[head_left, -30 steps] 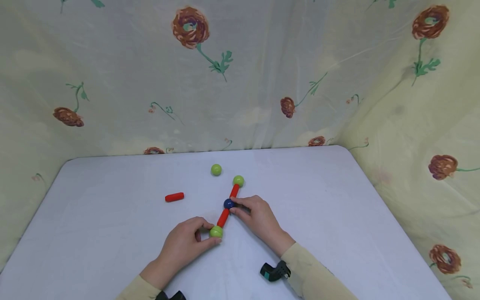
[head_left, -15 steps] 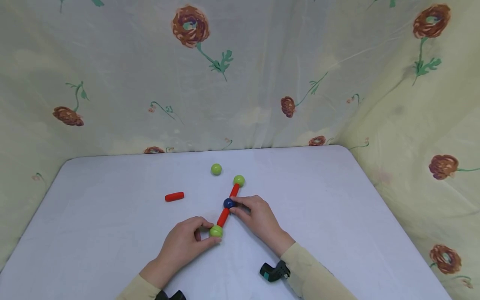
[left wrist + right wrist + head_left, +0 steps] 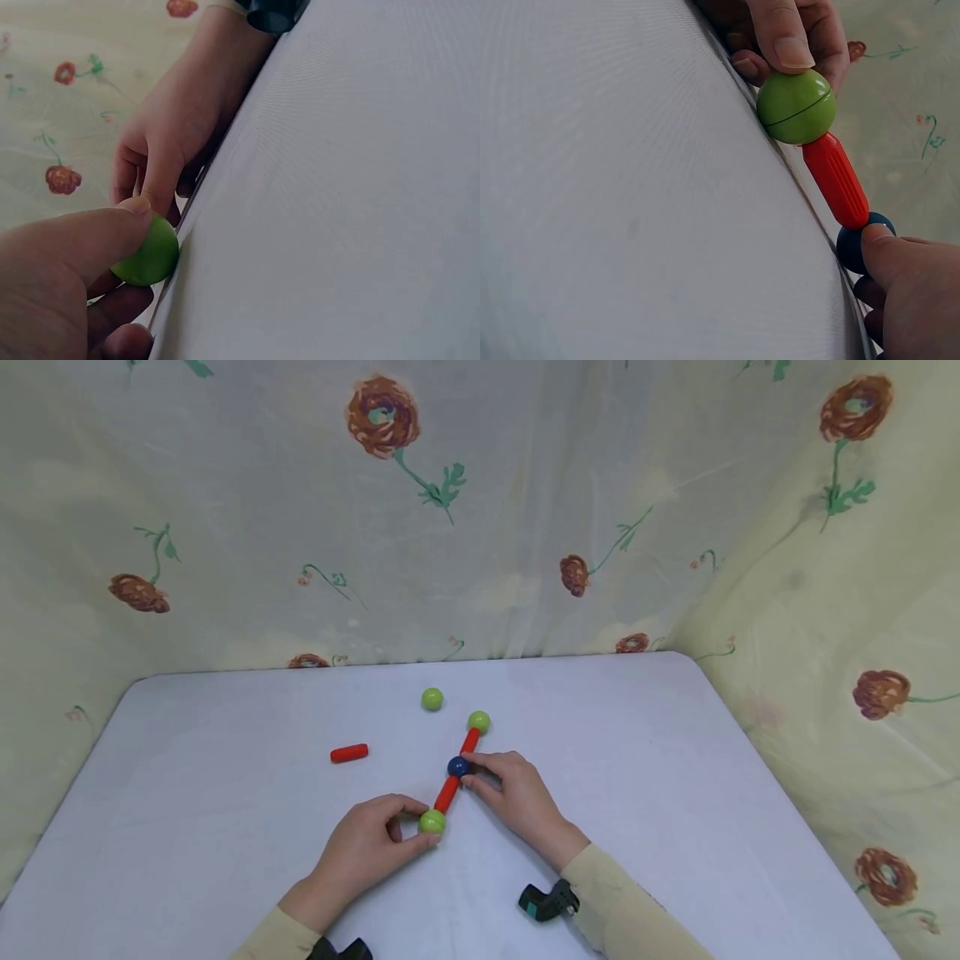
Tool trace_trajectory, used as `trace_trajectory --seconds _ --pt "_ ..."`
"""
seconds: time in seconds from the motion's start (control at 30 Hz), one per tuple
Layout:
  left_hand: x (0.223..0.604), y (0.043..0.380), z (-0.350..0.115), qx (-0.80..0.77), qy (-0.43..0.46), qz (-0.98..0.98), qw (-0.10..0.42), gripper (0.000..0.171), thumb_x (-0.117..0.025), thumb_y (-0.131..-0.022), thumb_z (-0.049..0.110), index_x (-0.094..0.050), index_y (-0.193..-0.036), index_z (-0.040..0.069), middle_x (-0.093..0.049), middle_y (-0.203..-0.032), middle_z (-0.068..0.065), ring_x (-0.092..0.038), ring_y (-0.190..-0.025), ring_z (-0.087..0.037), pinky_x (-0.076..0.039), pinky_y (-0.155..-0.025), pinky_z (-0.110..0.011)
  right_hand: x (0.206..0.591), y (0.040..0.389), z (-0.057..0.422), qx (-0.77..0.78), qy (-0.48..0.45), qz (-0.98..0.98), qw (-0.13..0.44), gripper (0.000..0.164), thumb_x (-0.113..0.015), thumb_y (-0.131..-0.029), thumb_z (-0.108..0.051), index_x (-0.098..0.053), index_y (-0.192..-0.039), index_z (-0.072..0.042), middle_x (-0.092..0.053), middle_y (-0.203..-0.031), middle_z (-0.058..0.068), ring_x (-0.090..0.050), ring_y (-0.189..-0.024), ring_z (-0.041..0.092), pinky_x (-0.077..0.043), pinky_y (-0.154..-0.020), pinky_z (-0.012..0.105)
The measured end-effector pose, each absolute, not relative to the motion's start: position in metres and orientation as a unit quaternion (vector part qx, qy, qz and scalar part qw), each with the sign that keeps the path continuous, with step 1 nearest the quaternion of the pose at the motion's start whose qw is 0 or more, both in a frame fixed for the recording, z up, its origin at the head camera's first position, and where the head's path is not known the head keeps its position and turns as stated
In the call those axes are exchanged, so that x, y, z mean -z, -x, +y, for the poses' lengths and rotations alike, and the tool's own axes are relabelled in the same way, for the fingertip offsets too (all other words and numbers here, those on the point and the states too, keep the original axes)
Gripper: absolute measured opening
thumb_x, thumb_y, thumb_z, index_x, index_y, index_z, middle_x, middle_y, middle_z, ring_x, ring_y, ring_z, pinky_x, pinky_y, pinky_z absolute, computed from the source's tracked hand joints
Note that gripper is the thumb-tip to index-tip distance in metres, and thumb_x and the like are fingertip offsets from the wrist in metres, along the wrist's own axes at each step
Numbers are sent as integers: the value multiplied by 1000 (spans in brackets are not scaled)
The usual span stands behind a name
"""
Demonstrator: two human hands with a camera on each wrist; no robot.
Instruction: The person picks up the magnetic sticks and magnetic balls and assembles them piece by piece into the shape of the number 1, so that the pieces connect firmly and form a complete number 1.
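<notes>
A straight chain of balls and rods lies slanted across the middle of the table. Its near end is a green ball point(image 3: 432, 822), pinched between thumb and fingers of my left hand point(image 3: 371, 842). From that ball a red rod point(image 3: 446, 796) runs to a blue ball point(image 3: 458, 767), which my right hand point(image 3: 519, 792) pinches from the right side. Beyond it a second red rod point(image 3: 470, 741) leads to the far green ball point(image 3: 479, 722). In the right wrist view the near green ball point(image 3: 796, 106) shows a dark seam line, and the grooved rod point(image 3: 836, 181) meets both balls.
A loose green ball point(image 3: 432, 698) sits behind the chain, slightly left of its far end. Further left lies a loose red rod point(image 3: 349, 752). The white-covered table point(image 3: 225, 735) is bordered by a flowered curtain point(image 3: 510, 510) at the back and sides.
</notes>
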State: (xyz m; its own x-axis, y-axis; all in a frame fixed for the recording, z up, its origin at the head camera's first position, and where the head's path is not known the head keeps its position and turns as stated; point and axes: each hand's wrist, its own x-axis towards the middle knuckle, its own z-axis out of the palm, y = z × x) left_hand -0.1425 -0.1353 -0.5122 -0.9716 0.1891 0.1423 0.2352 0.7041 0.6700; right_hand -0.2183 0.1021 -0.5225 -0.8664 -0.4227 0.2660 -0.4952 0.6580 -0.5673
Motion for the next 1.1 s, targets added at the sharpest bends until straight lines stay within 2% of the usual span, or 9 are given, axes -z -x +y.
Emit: trace_trajectory --seconds 0.27,0.57,0.8,0.97,1.1 --pt "514 144 -137 367 117 -923 27 32 -84 -77 42 -73 -104 30 -50 -65 19 -47 -57 -2 -40 -52 -23 521 223 103 -332 -261 -906 39 40 -72 -92 -35 -67 -128 -19 -69 -115 -7 -59 -97 9 -50 -84 31" --pt "515 145 -136 355 110 -928 16 34 -83 -77 48 -73 -105 31 -51 -66 18 -47 -58 -3 -39 -52 -23 518 235 106 -329 -271 -905 9 35 -75 -89 -35 -69 -121 -22 -67 -106 -11 -58 -95 6 -49 -86 31" --pt "514 146 -136 355 115 -928 19 36 -82 -77 49 -73 -106 31 -50 -65 18 -46 -58 -3 -39 -52 -23 526 234 107 -351 -278 -893 42 40 -73 -90 -38 -67 -126 -23 -68 -108 -11 -59 -98 7 -50 -85 32" --pt "513 146 -137 357 115 -927 19 36 -81 -78 50 -72 -107 30 -50 -65 18 -47 -57 -3 -39 -51 -23 525 234 108 -351 -285 -890 50 38 -73 -90 -38 -69 -124 -22 -68 -113 -11 -59 -101 6 -50 -86 31" --pt "511 147 -139 358 113 -927 3 39 -80 -78 52 -72 -109 29 -55 -73 19 -48 -58 -3 -41 -52 -23 524 235 107 -352 -286 -890 47 37 -73 -91 -38 -69 -124 -22 -68 -114 -12 -58 -101 5 -50 -87 30"
